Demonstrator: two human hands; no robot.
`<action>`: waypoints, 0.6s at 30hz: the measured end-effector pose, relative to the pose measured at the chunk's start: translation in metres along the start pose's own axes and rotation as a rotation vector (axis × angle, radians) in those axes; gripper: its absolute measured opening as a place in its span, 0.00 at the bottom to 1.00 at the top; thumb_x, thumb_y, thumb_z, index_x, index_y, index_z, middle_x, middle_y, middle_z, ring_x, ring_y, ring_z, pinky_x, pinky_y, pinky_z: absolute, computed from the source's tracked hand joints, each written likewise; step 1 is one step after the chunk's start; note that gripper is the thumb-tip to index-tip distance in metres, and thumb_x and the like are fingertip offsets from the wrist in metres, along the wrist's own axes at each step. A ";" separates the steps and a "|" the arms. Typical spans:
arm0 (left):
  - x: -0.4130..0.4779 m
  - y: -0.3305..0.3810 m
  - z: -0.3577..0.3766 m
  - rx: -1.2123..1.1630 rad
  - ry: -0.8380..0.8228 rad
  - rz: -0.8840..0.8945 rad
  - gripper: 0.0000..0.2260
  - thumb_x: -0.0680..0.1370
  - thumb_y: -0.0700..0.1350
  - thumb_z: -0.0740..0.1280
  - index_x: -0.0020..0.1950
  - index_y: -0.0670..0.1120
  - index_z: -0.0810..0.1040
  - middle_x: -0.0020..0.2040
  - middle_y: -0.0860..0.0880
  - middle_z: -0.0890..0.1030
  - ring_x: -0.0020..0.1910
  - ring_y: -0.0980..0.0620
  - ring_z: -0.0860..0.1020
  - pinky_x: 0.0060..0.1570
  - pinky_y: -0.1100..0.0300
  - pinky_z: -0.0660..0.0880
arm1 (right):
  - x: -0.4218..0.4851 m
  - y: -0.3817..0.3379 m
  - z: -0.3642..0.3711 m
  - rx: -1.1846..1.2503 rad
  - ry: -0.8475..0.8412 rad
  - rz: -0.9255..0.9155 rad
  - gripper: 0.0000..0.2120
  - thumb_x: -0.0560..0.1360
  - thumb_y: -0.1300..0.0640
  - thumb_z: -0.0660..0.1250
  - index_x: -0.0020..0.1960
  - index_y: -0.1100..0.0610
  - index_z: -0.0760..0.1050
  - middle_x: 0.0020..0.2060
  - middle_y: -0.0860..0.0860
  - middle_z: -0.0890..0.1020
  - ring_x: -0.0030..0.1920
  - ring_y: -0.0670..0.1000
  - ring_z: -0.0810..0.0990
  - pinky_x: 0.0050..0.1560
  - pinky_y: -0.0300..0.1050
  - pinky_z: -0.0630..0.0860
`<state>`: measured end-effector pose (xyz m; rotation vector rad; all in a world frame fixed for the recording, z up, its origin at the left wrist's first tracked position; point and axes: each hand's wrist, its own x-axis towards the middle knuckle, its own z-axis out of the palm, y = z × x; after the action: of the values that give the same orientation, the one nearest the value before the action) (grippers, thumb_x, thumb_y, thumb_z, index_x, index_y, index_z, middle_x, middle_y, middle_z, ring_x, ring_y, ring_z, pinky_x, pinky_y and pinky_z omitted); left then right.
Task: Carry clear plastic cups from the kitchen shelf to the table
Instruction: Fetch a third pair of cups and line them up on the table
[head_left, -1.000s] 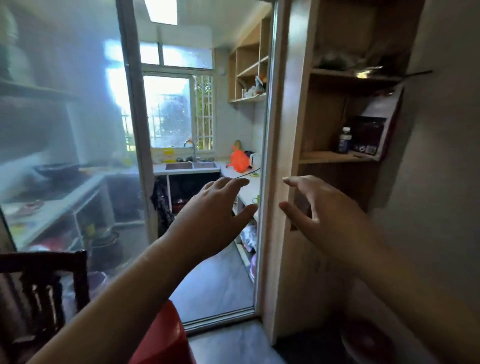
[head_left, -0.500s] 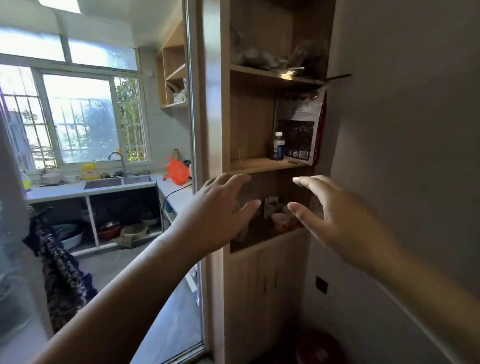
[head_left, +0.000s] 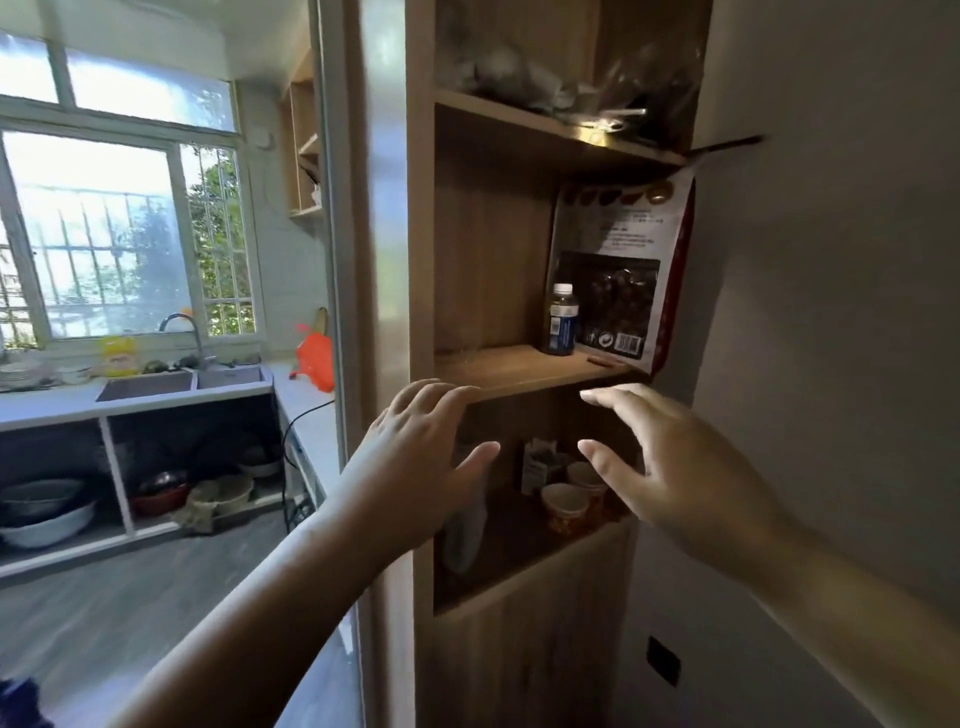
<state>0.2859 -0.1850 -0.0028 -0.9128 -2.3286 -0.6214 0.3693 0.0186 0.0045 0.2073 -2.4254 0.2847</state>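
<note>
A tall wooden shelf unit (head_left: 511, 371) stands straight ahead. In its lowest open compartment sit two clear plastic cups (head_left: 565, 502) with something orange-brown inside, next to a small carton (head_left: 535, 465). My left hand (head_left: 421, 452) is raised in front of the compartment's left side, fingers spread, holding nothing. Level with it, my right hand (head_left: 670, 467) hovers just right of the cups, open and empty, partly covering the rear cup. Neither hand touches a cup.
On the shelf above stand a small dark bottle (head_left: 561, 322) and a big red snack bag (head_left: 618, 275). A whitish cloth or bag (head_left: 465, 530) hangs at the compartment's left. Left of the door frame (head_left: 353, 312) lies the kitchen with its sink (head_left: 176, 382).
The view has swung right and closer to the shelf unit. Both hands have advanced toward the lowest open compartment, and the cups are now plainly visible between them.
</note>
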 end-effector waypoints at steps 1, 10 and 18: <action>0.008 -0.003 0.007 0.000 0.004 0.007 0.24 0.75 0.58 0.61 0.69 0.51 0.66 0.69 0.52 0.69 0.70 0.53 0.61 0.67 0.55 0.61 | 0.009 0.007 0.004 -0.022 -0.001 -0.025 0.22 0.76 0.46 0.60 0.68 0.50 0.67 0.64 0.43 0.72 0.61 0.38 0.67 0.52 0.24 0.59; 0.067 -0.040 0.051 0.047 0.050 -0.001 0.25 0.76 0.58 0.61 0.70 0.51 0.65 0.69 0.53 0.69 0.71 0.54 0.59 0.68 0.56 0.59 | 0.095 0.071 0.063 -0.014 -0.004 -0.100 0.21 0.75 0.48 0.63 0.66 0.53 0.69 0.61 0.46 0.75 0.59 0.45 0.72 0.53 0.32 0.66; 0.148 -0.058 0.096 0.109 0.135 -0.034 0.22 0.74 0.55 0.62 0.66 0.50 0.69 0.64 0.54 0.72 0.68 0.56 0.63 0.65 0.62 0.59 | 0.184 0.154 0.114 0.089 0.011 -0.238 0.19 0.75 0.46 0.60 0.64 0.49 0.70 0.59 0.43 0.75 0.53 0.42 0.73 0.50 0.38 0.69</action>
<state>0.1227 -0.0987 0.0090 -0.7594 -2.2380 -0.5470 0.1259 0.1238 0.0159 0.5275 -2.3506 0.2846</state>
